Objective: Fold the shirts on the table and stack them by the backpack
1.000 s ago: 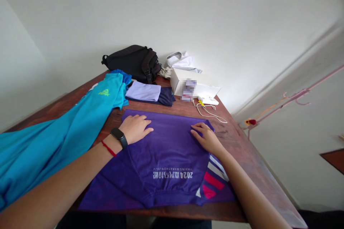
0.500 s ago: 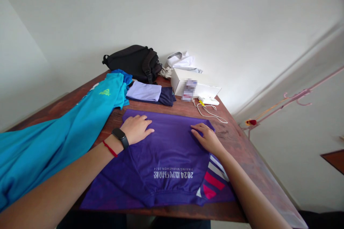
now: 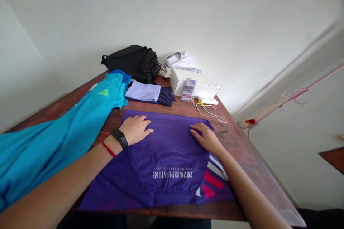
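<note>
A purple T-shirt (image 3: 166, 143) lies spread on the table with its collar toward me, its white print upside down and striped patches on the right sleeve. My left hand (image 3: 136, 128) rests flat on its upper left part, fingers apart. On the upper right part lies my right hand (image 3: 204, 136), palm down with the fingers stretched out and the thumb apart. Neither hand grips the cloth. Left of the shirt, a bright blue garment (image 3: 80, 121) stretches along the table under my left forearm's far side.
Behind the shirt are folded lilac and dark blue clothes (image 3: 143, 91), a black backpack (image 3: 129, 61), a white box (image 3: 178, 78) and a white charger with a cable (image 3: 207, 100). A white bag (image 3: 181, 60) leans by the wall. A pink rack (image 3: 290, 96) stands right of the wooden table (image 3: 242, 154).
Both hands keep their places on the purple T-shirt. The whole view has shifted very slightly; nothing else differs visibly.
</note>
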`<state>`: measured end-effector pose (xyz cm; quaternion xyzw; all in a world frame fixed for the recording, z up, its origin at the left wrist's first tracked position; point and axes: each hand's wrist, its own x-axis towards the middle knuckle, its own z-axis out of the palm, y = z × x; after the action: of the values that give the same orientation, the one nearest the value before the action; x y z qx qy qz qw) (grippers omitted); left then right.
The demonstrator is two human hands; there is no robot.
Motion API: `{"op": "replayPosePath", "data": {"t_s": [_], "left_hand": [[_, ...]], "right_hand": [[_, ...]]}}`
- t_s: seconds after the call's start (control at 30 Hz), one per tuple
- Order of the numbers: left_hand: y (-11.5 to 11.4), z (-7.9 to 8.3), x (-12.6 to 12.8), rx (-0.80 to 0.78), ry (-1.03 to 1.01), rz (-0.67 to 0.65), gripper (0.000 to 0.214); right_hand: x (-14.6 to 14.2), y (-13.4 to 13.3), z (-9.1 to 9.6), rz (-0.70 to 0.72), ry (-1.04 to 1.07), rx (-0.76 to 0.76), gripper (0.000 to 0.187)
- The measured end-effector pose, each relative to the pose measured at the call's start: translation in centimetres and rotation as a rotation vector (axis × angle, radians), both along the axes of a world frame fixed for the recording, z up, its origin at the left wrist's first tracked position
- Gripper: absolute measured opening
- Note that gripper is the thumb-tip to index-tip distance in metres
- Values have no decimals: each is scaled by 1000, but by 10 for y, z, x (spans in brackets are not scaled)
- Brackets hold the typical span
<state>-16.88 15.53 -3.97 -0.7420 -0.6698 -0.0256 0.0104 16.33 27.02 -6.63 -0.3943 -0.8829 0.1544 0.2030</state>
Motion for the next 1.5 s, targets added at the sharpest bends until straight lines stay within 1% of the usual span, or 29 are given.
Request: {"op": "replayPosePath", "data": {"t_s": [0.7,0.97,1.1,1.2,1.27,1.33,1.5], "left_hand": [[1,-2,0,16,-56,2,39],[1,-1,1,41,-24,-1,36],[2,2,6,130,-37,-38,29],[1,5,11,166,-95,-122,27],[0,6,15,145,-130,-201,29],[0,5,17,110,-140,-247,31],[-2,4,17,49,-130,-247,34]], "right_hand": [[1,1,1,5,34,7,30],[0,0,2,-2,29,-2,30],[0,-1,3,1,27,0,30],[-1,-2,4,8,34,9,29],[-1,-2,4,8,36,10,29],[-1,-2,4,8,34,11,29],[-1,-2,4,10,36,8,29]]}}
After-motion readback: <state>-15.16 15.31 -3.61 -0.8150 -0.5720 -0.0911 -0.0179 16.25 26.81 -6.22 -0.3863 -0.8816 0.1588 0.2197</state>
